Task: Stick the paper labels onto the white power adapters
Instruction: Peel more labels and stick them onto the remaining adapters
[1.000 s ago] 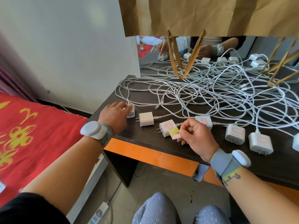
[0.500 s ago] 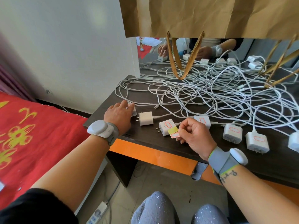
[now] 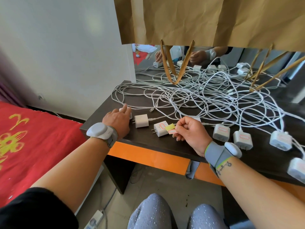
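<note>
My left hand (image 3: pixel 118 119) lies over a white adapter (image 3: pixel 121 110) at the table's left end, fingers curled round it and hiding most of it. Beside it sits a bare white adapter (image 3: pixel 141 120), prongs toward the hand. My right hand (image 3: pixel 189 133) pinches a small label strip (image 3: pixel 171 129), yellow backing with a red-bordered white label, held just over a labelled adapter (image 3: pixel 159 129). More labelled adapters (image 3: pixel 221 132) (image 3: pixel 242 139) (image 3: pixel 279 140) line the front edge to the right.
A tangle of white cables (image 3: pixel 206 100) covers the dark table (image 3: pixel 165 144) behind the adapters. A brown paper bag (image 3: pixel 206 20) hangs over the back, in front of a mirror. A red bed cover (image 3: pixel 33 138) lies to the left and a power strip (image 3: pixel 94 217) on the floor.
My left hand's fingers have reached a little further over the leftmost adapter. My right hand still holds the label strip by the labelled adapter.
</note>
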### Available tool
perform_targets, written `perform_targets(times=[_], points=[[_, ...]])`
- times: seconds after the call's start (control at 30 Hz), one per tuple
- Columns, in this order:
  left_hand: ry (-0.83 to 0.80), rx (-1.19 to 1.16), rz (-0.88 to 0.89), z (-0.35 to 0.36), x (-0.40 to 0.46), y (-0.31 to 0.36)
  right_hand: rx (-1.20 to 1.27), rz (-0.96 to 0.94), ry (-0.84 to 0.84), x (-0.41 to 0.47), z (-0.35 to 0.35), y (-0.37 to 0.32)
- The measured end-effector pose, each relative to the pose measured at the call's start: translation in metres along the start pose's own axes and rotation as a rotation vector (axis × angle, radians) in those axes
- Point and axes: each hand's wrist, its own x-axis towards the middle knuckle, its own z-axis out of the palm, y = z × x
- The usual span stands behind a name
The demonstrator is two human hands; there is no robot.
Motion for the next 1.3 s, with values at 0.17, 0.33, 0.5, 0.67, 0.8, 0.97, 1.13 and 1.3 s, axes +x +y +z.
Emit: perform_targets(times=[0.17,0.33,0.5,0.67,0.8,0.97,1.13,1.3], points=[[0.274,-0.500,-0.048,-0.028,-0.036,0.034,0.010,-0.058,-0.039,-0.016,-0.010,-0.022],[-0.194,-1.379,-0.019,-0.046,-0.073,0.082,-0.048,-0.127,-0.108,-0.036,-0.013,-0.043],[-0.280,-1.483,0.128,-0.056,-0.087,0.091,-0.092,-0.180,-0.140,-0.049,-0.016,-0.053],[-0.282,-1.581,0.166,-0.066,-0.097,0.091,-0.136,-0.211,-0.145,-0.055,-0.018,-0.060],[-0.290,-1.582,0.185,-0.072,-0.103,0.089,-0.134,-0.232,-0.154,-0.058,-0.017,-0.066],[-0.255,-1.600,0.160,-0.075,-0.107,0.089,-0.015,-0.209,-0.066,-0.061,-0.013,-0.071],[-0.107,-1.585,0.084,-0.076,-0.109,0.092,-0.055,-0.120,-0.043,-0.065,-0.011,-0.071],[-0.106,-1.594,0.090,-0.079,-0.112,0.091,-0.076,-0.155,-0.018,-0.065,-0.006,-0.077]])
